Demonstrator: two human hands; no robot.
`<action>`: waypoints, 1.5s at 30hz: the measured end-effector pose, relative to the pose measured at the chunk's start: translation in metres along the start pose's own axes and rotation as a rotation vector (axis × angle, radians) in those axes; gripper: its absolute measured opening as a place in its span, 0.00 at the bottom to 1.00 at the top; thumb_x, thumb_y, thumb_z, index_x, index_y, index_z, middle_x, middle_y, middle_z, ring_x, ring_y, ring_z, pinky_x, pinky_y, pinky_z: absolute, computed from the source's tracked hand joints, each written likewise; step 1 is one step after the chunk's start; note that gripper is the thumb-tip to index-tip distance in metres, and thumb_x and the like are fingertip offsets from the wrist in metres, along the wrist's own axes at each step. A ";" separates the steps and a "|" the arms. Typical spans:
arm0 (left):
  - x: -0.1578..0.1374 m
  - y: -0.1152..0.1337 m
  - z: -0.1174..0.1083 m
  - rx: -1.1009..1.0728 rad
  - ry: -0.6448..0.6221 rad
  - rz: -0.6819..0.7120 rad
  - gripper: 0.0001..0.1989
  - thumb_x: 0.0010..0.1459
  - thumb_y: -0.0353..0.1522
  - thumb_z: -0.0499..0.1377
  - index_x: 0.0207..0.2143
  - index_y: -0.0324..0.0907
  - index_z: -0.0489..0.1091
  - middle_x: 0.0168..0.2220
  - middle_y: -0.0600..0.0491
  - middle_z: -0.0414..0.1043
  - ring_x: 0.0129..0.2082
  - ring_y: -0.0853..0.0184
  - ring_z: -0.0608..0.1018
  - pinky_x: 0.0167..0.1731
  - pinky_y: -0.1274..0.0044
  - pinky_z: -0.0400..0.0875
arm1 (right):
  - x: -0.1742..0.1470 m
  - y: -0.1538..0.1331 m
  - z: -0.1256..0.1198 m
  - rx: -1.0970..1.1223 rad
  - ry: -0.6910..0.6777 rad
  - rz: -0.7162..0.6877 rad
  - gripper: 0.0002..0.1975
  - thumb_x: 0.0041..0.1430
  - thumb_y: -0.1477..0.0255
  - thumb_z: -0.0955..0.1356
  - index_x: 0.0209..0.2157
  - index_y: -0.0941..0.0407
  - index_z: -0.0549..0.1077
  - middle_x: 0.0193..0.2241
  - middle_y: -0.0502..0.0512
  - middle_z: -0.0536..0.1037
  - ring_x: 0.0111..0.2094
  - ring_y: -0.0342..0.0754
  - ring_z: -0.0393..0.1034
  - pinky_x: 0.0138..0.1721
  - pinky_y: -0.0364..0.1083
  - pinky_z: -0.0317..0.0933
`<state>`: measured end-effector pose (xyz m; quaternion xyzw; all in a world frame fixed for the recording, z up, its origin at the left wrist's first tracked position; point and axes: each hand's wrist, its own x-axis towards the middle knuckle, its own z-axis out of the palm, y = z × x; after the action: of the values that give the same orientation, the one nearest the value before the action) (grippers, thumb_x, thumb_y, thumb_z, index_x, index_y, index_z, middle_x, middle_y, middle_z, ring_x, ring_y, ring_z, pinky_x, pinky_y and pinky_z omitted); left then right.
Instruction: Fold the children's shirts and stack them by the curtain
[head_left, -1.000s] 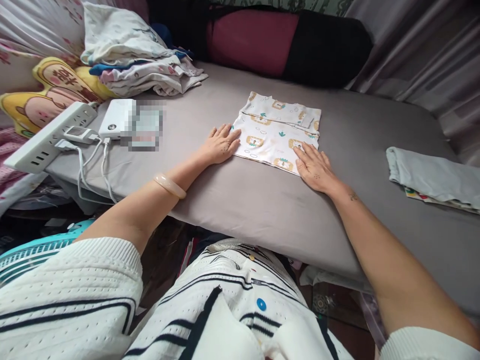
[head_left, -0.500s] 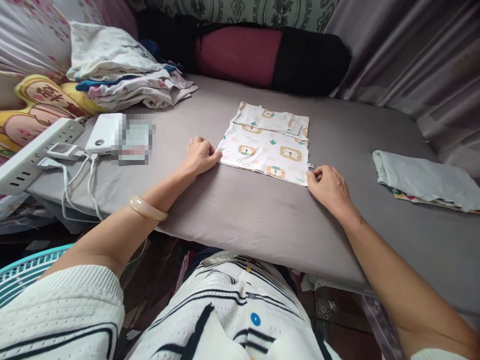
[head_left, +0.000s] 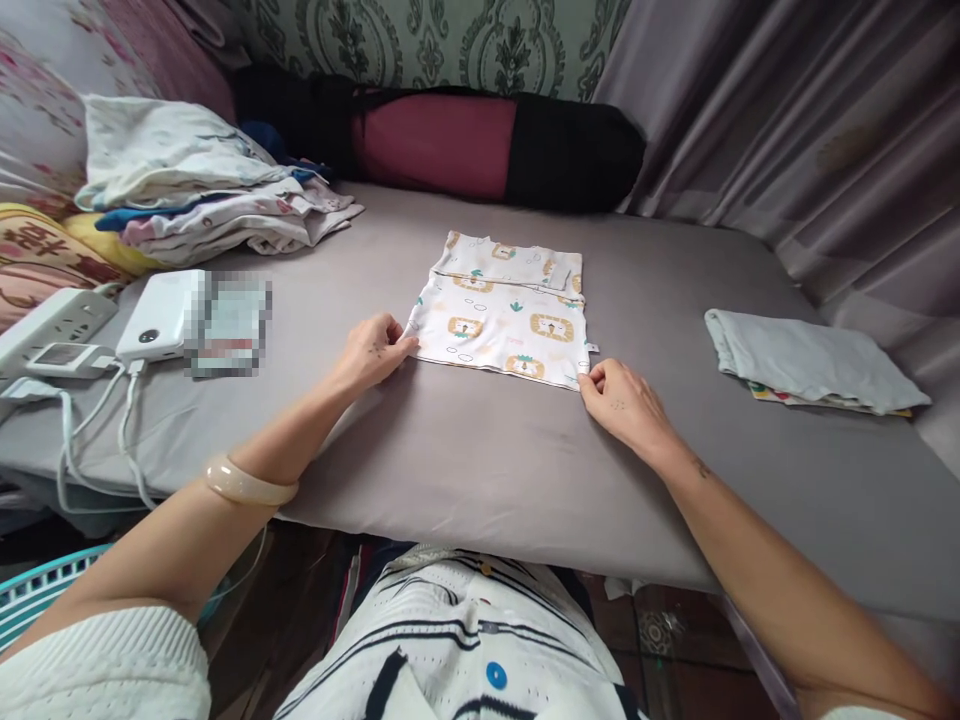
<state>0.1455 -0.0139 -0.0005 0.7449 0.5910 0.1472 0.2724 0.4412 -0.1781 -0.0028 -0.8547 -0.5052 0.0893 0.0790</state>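
A white garment (head_left: 495, 320) printed with lion faces lies on the grey sheet in front of me, its far part folded over toward me. My left hand (head_left: 375, 350) pinches its near left corner between thumb and fingers. At the near right corner, my right hand (head_left: 622, 400) grips the edge the same way, just below a small tag (head_left: 593, 348). The near edge runs fairly straight between both hands.
A pile of clothes (head_left: 210, 190) sits back left. Nearer lie a white power bank (head_left: 161, 315), a power strip (head_left: 52, 325) and cables. A folded light grey garment (head_left: 810, 355) rests at right. Behind is a black and maroon bolster (head_left: 435, 145).
The camera view has tilted up and shifted slightly right. Both hands stay at the same corners of the lion-print garment, whose fold looks unchanged.
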 end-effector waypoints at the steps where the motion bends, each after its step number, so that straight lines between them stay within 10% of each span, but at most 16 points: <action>1: -0.002 0.002 0.000 -0.024 0.013 0.008 0.13 0.53 0.41 0.59 0.38 0.43 0.68 0.28 0.55 0.70 0.29 0.66 0.71 0.31 0.75 0.64 | 0.000 0.000 0.000 0.002 -0.006 -0.003 0.08 0.63 0.65 0.61 0.34 0.53 0.69 0.38 0.56 0.77 0.37 0.51 0.70 0.31 0.45 0.53; 4: -0.003 0.004 0.000 -0.075 0.023 0.081 0.21 0.54 0.40 0.57 0.50 0.45 0.66 0.25 0.58 0.67 0.27 0.67 0.70 0.30 0.77 0.62 | 0.000 -0.001 -0.003 0.020 -0.024 -0.009 0.08 0.63 0.66 0.60 0.33 0.53 0.68 0.37 0.56 0.77 0.37 0.51 0.70 0.32 0.45 0.53; 10: 0.000 -0.002 -0.003 -0.154 -0.114 0.147 0.20 0.55 0.46 0.55 0.39 0.42 0.76 0.23 0.56 0.65 0.24 0.69 0.67 0.26 0.77 0.59 | 0.003 0.003 -0.008 0.173 0.009 0.040 0.09 0.62 0.64 0.61 0.32 0.53 0.67 0.27 0.52 0.76 0.30 0.49 0.70 0.30 0.44 0.54; 18: -0.003 -0.011 -0.007 -0.188 -0.188 0.258 0.26 0.49 0.43 0.60 0.50 0.42 0.70 0.26 0.57 0.66 0.27 0.67 0.69 0.28 0.77 0.64 | 0.009 0.014 -0.004 0.640 0.010 -0.083 0.19 0.60 0.58 0.62 0.43 0.54 0.76 0.21 0.47 0.72 0.22 0.44 0.67 0.27 0.44 0.59; 24: 0.004 -0.009 0.003 -0.074 0.043 0.339 0.17 0.52 0.38 0.54 0.44 0.43 0.71 0.31 0.53 0.70 0.28 0.67 0.69 0.32 0.75 0.65 | 0.005 0.013 -0.009 0.589 0.052 -0.250 0.23 0.55 0.67 0.65 0.52 0.55 0.72 0.41 0.56 0.76 0.32 0.46 0.71 0.36 0.46 0.66; 29: 0.006 -0.003 0.004 -0.045 0.133 0.403 0.15 0.56 0.40 0.53 0.39 0.43 0.73 0.34 0.51 0.73 0.27 0.68 0.69 0.33 0.74 0.65 | 0.005 0.017 -0.008 0.422 0.271 -0.337 0.16 0.61 0.69 0.63 0.47 0.53 0.77 0.39 0.55 0.76 0.36 0.48 0.72 0.41 0.46 0.65; 45: -0.059 -0.008 -0.031 0.003 0.022 0.494 0.15 0.59 0.44 0.53 0.38 0.46 0.74 0.33 0.52 0.74 0.25 0.69 0.70 0.28 0.77 0.65 | -0.064 0.041 -0.029 0.352 0.144 -0.488 0.16 0.67 0.68 0.60 0.50 0.49 0.75 0.41 0.55 0.77 0.36 0.47 0.72 0.39 0.45 0.65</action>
<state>0.1065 -0.0625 0.0262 0.8656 0.3940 0.2166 0.2205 0.4524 -0.2546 0.0204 -0.6856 -0.6652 0.0929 0.2805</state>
